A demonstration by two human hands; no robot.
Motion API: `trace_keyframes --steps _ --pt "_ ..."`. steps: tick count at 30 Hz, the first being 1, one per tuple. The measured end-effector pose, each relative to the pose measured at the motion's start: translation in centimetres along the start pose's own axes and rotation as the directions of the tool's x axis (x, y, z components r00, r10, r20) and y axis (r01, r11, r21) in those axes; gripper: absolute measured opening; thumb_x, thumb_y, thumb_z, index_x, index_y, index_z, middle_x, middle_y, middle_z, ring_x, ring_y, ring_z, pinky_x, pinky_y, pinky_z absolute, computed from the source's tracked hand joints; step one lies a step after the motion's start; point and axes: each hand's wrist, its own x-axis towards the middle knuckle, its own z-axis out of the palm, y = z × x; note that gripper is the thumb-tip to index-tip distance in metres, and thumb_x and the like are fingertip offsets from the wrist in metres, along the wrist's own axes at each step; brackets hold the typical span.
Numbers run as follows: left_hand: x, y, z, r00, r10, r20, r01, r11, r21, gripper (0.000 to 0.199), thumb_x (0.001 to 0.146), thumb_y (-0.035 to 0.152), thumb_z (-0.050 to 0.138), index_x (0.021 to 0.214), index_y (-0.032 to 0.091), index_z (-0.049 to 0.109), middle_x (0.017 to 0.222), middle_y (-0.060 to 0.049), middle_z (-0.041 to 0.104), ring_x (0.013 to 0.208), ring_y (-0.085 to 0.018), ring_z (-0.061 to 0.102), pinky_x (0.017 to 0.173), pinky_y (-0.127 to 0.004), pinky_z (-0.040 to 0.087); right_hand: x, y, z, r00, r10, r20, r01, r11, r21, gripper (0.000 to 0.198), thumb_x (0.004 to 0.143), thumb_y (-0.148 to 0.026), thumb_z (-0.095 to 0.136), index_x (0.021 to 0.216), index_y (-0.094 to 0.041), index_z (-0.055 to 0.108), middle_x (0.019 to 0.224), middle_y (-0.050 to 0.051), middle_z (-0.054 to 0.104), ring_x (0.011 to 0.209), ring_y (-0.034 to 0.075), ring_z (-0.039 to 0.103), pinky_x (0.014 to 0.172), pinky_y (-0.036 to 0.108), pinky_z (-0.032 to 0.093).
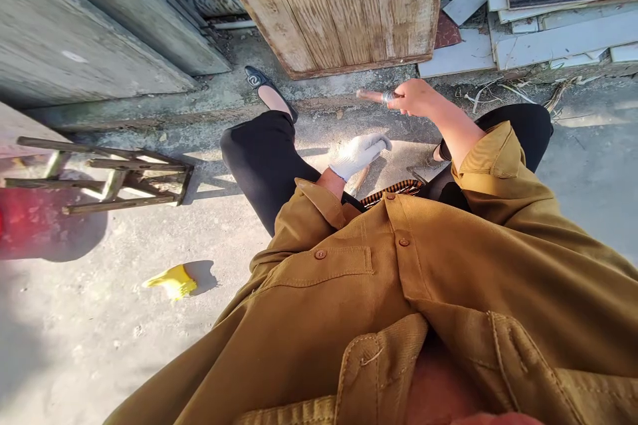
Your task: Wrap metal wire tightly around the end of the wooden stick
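My left hand [361, 154], in a white knitted glove, is low between my knees with its fingers curled together. What they hold, if anything, is hidden. A thin brown piece [359, 180], blurred, shows just below the glove. My bare right hand [415, 97] is closed around a wooden handle [371, 95] with silvery wire wound about it; its rounded end points left, and the rest is hidden by the hand. Close to my shirt front, an orange-and-black striped woven edge [391, 192] shows between my legs.
A wooden board [349, 6] leans ahead, beside stacked panels and tiles [563, 33] at right. Grey boards [84, 40] stand at left. A wooden stool [119, 176] lies on its side near a red object [44, 222]. A yellow item [174, 281] lies on the concrete.
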Motion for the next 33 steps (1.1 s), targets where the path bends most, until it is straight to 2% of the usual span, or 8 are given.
trace_keyframes --steps 4,6,11,15,22,27,30,33 --pt "-0.1 -0.2 -0.2 0.999 -0.035 0.016 0.034 0.997 0.069 0.029 0.100 0.037 0.056 0.100 0.020 0.079 0.062 0.004 0.051 0.059 -0.016 0.047 0.061 -0.029 0.033 -0.2 -0.8 1.2 0.987 0.070 0.146 -0.007 0.918 -0.397 0.029 0.104 -0.031 0.084 0.083 -0.013 0.079 0.065 0.004 0.062 0.077 0.022 0.067 0.080 0.036 0.048" --pt "-0.2 0.1 -0.5 0.999 -0.051 -0.012 0.052 0.993 0.106 0.029 0.099 0.036 0.056 0.098 0.019 0.079 0.063 0.003 0.053 0.060 -0.016 0.048 0.062 -0.029 0.033 -0.5 -0.8 1.8 0.940 0.128 0.316 0.034 0.887 -0.460 0.033 0.106 -0.029 0.084 0.080 -0.010 0.078 0.060 0.001 0.059 0.069 0.017 0.061 0.075 0.033 0.044" --pt "-0.3 1.1 -1.1 0.989 -0.081 -0.123 0.088 0.995 0.054 0.024 0.095 0.031 0.056 0.091 0.017 0.075 0.062 0.003 0.053 0.060 -0.015 0.047 0.063 -0.029 0.035 -1.0 0.0 2.4 0.727 0.052 0.685 0.156 0.958 -0.238 0.031 0.110 -0.021 0.076 0.080 -0.013 0.073 0.054 -0.006 0.054 0.051 0.009 0.045 0.059 0.028 0.034" --pt "0.0 0.8 -1.4 0.972 -0.148 -0.182 0.144 0.989 -0.040 0.019 0.093 0.029 0.058 0.088 0.017 0.073 0.061 0.003 0.053 0.059 -0.015 0.050 0.061 -0.028 0.037 -0.9 -0.2 1.9 0.673 -0.078 0.736 0.212 0.973 -0.092 0.037 0.115 -0.019 0.069 0.079 -0.013 0.071 0.055 -0.006 0.056 0.054 0.008 0.047 0.061 0.025 0.034" --pt "1.2 -0.1 -1.1 0.954 -0.216 -0.210 0.170 0.961 -0.218 0.012 0.087 0.023 0.068 0.076 0.019 0.065 0.067 0.001 0.062 0.061 -0.012 0.050 0.059 -0.025 0.040 -1.2 -0.3 -0.1 0.730 -0.233 0.643 0.252 0.966 0.064 0.033 0.107 -0.033 0.077 0.078 -0.018 0.072 0.066 -0.005 0.059 0.064 0.011 0.051 0.076 0.027 0.041" --pt "0.0 1.5 -0.2 0.971 -0.189 -0.145 0.164 0.972 -0.171 0.022 0.099 0.035 0.070 0.083 0.020 0.074 0.056 0.000 0.056 0.052 -0.013 0.048 0.055 -0.027 0.042 -1.5 -0.7 -0.3 0.903 -0.259 0.343 0.226 0.965 0.136 0.032 0.108 -0.038 0.075 0.083 -0.019 0.069 0.072 -0.001 0.062 0.069 0.014 0.055 0.075 0.028 0.042" --pt "-1.5 2.7 -0.1 0.984 -0.124 -0.130 0.119 0.992 -0.048 0.024 0.099 0.040 0.070 0.084 0.023 0.077 0.056 -0.002 0.060 0.054 -0.016 0.057 0.059 -0.031 0.049 -0.7 -0.5 0.3 0.975 -0.171 0.139 0.167 0.985 0.045 0.029 0.109 -0.042 0.074 0.092 -0.019 0.072 0.076 0.003 0.065 0.077 0.019 0.063 0.076 0.031 0.045" --pt "-2.1 3.5 0.0 0.988 -0.095 -0.118 0.094 0.996 -0.011 0.015 0.094 0.036 0.072 0.084 0.026 0.080 0.064 -0.005 0.069 0.067 -0.021 0.067 0.065 -0.034 0.054 0.1 -0.2 1.2 0.993 -0.099 0.062 0.109 0.972 -0.206 0.027 0.107 -0.042 0.077 0.098 -0.016 0.078 0.087 0.011 0.070 0.095 0.029 0.072 0.083 0.036 0.048"
